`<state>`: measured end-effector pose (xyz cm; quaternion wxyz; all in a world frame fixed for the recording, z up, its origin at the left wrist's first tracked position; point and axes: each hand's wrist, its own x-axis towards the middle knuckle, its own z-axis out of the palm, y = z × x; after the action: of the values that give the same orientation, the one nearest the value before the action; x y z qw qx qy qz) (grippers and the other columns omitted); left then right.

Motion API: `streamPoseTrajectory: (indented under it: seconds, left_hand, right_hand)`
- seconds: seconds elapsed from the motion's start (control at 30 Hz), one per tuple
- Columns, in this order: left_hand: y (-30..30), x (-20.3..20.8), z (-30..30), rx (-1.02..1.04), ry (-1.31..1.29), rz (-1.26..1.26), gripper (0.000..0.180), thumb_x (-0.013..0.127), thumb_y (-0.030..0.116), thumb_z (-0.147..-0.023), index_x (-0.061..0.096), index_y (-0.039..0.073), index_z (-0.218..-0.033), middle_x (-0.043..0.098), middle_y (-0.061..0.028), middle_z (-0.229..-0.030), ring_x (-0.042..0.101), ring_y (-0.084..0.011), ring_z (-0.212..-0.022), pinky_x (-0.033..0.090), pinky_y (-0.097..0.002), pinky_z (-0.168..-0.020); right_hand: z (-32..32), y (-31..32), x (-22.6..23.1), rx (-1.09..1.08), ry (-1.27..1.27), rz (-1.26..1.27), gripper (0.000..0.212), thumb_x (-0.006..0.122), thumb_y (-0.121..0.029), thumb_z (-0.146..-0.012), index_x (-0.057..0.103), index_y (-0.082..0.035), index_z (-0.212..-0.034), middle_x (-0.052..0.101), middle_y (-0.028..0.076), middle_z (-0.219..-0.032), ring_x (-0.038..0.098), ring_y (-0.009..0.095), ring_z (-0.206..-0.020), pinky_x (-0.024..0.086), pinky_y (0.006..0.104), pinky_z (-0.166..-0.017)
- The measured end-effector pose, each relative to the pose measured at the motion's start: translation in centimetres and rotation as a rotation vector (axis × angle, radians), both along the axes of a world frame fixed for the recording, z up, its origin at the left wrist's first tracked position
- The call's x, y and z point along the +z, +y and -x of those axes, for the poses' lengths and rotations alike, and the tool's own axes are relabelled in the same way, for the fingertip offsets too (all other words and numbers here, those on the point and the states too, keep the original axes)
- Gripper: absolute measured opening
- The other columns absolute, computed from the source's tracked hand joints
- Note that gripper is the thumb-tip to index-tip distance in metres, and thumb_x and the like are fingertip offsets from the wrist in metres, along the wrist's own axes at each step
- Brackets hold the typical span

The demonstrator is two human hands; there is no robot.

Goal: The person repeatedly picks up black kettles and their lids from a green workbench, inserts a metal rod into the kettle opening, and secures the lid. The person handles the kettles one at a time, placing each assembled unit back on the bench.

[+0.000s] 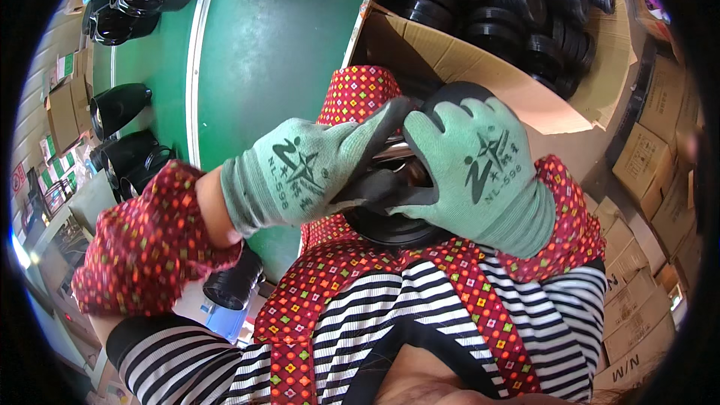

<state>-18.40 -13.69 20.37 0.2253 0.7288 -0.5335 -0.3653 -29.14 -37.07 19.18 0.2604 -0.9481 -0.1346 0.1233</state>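
Observation:
Against my apron (337, 255), I hold a round black part with a shiny metal middle (411, 172) between both hands. Its black rim (397, 231) shows below my fingers; its exact kind I cannot make out. My left hand (307, 169), in a green glove with dark fingertips, grips the part from the left. From the right, my right hand (472, 161), in a matching glove, curls its fingers over the far edge with the thumb across the near side. The two thumbs come close together over the metal middle, and the gloves hide much of the part.
Just beyond my right hand stands an open cardboard box (480, 67) with several stacks of round black parts (517, 4). A green work surface (277, 52) lies left of it. Several glossy black vessels (120, 109) stand farther left. Cardboard cartons (645, 157) are piled at right.

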Motion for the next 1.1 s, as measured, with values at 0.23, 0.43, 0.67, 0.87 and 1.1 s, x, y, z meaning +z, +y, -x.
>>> streamPoseTrajectory:
  seconds: [0.23,0.43,0.67,0.87,1.1]
  left_hand:
    - [-1.0,-3.6,-1.6,-0.082,-0.162,0.150,0.076,0.077,0.031,-0.093,0.045,0.000,-0.154,0.072,-0.0169,-0.107,0.075,-0.0328,-0.082,0.062,-0.0410,-0.071]
    - [-1.0,-1.7,-0.7,0.096,-0.218,0.175,0.066,0.076,0.025,-0.094,0.051,0.006,-0.153,0.075,-0.0167,-0.111,0.075,-0.0368,-0.094,0.061,-0.0427,-0.081]
    - [7.0,-6.3,2.2,0.904,-0.250,0.258,0.044,0.073,0.013,-0.097,0.065,0.004,-0.139,0.074,-0.0223,-0.120,0.076,-0.0374,-0.105,0.059,-0.0418,-0.090]
    - [16.9,-15.0,7.0,1.162,-0.476,-0.032,0.043,0.071,0.031,-0.102,0.065,0.010,-0.139,0.075,-0.0168,-0.118,0.073,-0.0389,-0.104,0.058,-0.0449,-0.089]
    - [17.6,-16.1,9.7,1.130,-0.573,-0.086,0.083,0.079,0.029,-0.091,0.041,0.007,-0.161,0.050,-0.0263,-0.153,0.051,-0.0471,-0.136,0.043,-0.0518,-0.114]
  right_hand:
    - [0.9,0.7,1.0,-0.132,-0.024,0.138,0.070,0.085,-0.067,-0.072,0.067,-0.011,-0.111,0.067,0.007,-0.094,0.067,0.027,-0.086,0.051,0.0429,-0.080]
    - [0.6,-0.5,-0.3,-0.113,-0.223,-0.005,0.076,0.088,-0.049,-0.076,0.064,-0.005,-0.133,0.067,0.014,-0.118,0.062,0.034,-0.116,0.044,0.0501,-0.108]
    - [5.9,-1.6,-0.9,-0.142,-0.284,-0.471,0.065,0.076,-0.038,-0.094,0.061,-0.002,-0.146,0.056,0.021,-0.150,0.049,0.041,-0.145,0.037,0.0525,-0.121]
    - [7.0,1.2,-3.4,-0.041,-0.341,-0.475,0.072,0.095,-0.041,-0.072,0.070,-0.003,-0.128,0.065,0.018,-0.132,0.062,0.038,-0.122,0.046,0.0504,-0.112]
    - [5.9,1.3,-2.4,-0.298,-0.410,-0.711,0.047,0.092,-0.016,-0.073,0.075,0.001,-0.113,0.066,0.011,-0.115,0.062,0.029,-0.117,0.049,0.0397,-0.106]
